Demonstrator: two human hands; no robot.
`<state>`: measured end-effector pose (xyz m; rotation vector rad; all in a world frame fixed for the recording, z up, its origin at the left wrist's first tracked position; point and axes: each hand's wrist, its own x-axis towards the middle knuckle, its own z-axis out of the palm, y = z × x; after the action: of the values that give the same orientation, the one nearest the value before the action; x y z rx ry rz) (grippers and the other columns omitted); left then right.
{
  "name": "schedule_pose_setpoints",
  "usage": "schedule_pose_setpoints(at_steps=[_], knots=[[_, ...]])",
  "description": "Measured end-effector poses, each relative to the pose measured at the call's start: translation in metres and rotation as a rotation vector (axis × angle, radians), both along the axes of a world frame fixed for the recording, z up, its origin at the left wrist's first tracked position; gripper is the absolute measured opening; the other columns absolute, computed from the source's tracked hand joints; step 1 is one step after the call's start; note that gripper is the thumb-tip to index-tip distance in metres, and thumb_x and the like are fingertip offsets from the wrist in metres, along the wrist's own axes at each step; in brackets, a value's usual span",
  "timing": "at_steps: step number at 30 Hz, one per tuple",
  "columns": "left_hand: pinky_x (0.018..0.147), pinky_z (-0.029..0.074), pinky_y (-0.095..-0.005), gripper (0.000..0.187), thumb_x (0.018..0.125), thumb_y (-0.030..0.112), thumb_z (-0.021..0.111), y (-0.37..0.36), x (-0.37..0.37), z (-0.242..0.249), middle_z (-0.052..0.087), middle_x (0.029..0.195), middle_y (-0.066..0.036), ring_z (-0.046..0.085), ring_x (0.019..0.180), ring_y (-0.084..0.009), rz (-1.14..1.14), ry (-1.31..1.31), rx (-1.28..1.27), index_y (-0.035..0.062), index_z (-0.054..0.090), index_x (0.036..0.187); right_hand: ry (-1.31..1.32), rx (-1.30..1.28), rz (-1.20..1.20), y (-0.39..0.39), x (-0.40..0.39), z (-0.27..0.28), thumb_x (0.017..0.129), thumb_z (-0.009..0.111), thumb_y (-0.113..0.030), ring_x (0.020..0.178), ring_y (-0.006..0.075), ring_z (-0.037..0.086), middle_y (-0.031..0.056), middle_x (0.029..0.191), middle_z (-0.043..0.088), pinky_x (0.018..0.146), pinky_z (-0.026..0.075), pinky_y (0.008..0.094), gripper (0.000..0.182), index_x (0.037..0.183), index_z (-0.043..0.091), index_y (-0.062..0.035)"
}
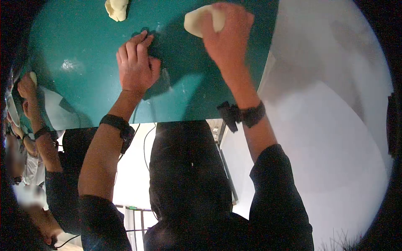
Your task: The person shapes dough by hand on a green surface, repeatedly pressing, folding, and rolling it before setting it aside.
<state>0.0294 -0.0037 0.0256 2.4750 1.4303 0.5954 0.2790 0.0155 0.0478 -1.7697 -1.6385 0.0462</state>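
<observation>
Green tabletop [90,35] beneath both hands [137,69], pale lump [193,21] in the right one [232,35].

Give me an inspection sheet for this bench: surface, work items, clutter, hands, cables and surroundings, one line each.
Surface: green table with a white smudge on it.
Work items: one pale dough-like lump in the right hand; another lump lies at the picture's top edge.
Clutter: nothing seen.
Hands: right grips its lump; left hand is palm down, underside hidden; black bands on both wrists.
Cables: dark cable below the table's near edge.
Surroundings: co-worker's hand at left; white surface at right.
</observation>
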Motion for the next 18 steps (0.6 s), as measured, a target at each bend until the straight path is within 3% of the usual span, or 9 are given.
schedule_pose_setpoints(at_steps=[2,5,9,11,14,17,18], knots=[[0.105,0.045,-0.0521,0.055,0.080,0.015,0.061,0.000,0.000,-0.002,0.059,0.140,-0.010,0.055,0.121,-0.0355,0.007,-0.005,0.009,0.0089,0.060,0.134,-0.059,-0.017,-0.048,-0.023,-0.009,0.012,0.091,0.070,-0.028,0.095,0.0392,0.059,0.0143,0.097,0.062,0.089,0.048,0.0540,0.023,0.095,0.062,-0.0061],[0.109,0.042,-0.0534,0.054,0.088,0.023,0.061,-0.001,-0.005,-0.005,0.055,0.147,-0.014,0.053,0.124,-0.0399,-0.018,0.031,-0.048,0.0062,0.055,0.139,-0.011,-0.158,-0.098,-0.053,-0.013,0.017,0.090,0.072,-0.028,0.100,0.0416,0.057,0.0179,0.104,0.061,0.094,0.046,0.0543,0.026,0.100,0.063,-0.0061],[0.109,0.042,-0.0522,0.055,0.088,0.023,0.061,-0.002,-0.004,-0.007,0.056,0.147,-0.014,0.053,0.124,-0.0399,-0.012,0.054,-0.031,0.0054,0.055,0.140,0.101,-0.157,-0.127,-0.063,0.006,-0.002,0.088,0.074,-0.026,0.104,0.0407,0.058,0.0171,0.107,0.061,0.094,0.045,0.0542,0.026,0.102,0.063,-0.0073],[0.110,0.041,-0.0524,0.055,0.089,0.024,0.061,-0.001,-0.005,-0.004,0.056,0.147,-0.014,0.052,0.126,-0.0395,-0.006,0.067,-0.054,0.0051,0.055,0.140,0.085,-0.067,-0.059,-0.044,0.008,0.010,0.087,0.075,-0.025,0.107,0.0406,0.057,0.0170,0.108,0.061,0.095,0.044,0.0547,0.025,0.102,0.064,-0.0080],[0.105,0.044,-0.0497,0.054,0.079,0.016,0.061,0.000,-0.003,-0.003,0.059,0.141,-0.008,0.055,0.124,-0.0337,0.017,0.026,-0.036,0.0100,0.063,0.133,-0.073,0.114,0.039,-0.001,-0.002,0.012,0.086,0.075,-0.021,0.094,0.0355,0.065,0.0134,0.099,0.067,0.084,0.052,0.0505,0.021,0.100,0.066,-0.0098],[0.106,0.044,-0.0500,0.053,0.079,0.016,0.062,0.000,-0.006,-0.005,0.059,0.142,-0.008,0.055,0.125,-0.0330,-0.002,0.061,-0.047,0.0090,0.063,0.131,0.013,-0.057,0.073,0.035,-0.027,0.018,0.094,0.065,-0.023,0.098,0.0382,0.059,0.0172,0.107,0.063,0.087,0.044,0.0529,0.023,0.106,0.061,-0.0039],[0.106,0.044,-0.0502,0.053,0.079,0.016,0.062,0.000,-0.006,-0.006,0.059,0.142,-0.008,0.055,0.125,-0.0329,0.001,0.049,-0.050,0.0085,0.064,0.131,-0.055,-0.094,0.067,0.042,-0.030,0.004,0.093,0.065,-0.025,0.099,0.0365,0.057,0.0147,0.105,0.058,0.089,0.042,0.0512,0.026,0.108,0.060,-0.0052]])
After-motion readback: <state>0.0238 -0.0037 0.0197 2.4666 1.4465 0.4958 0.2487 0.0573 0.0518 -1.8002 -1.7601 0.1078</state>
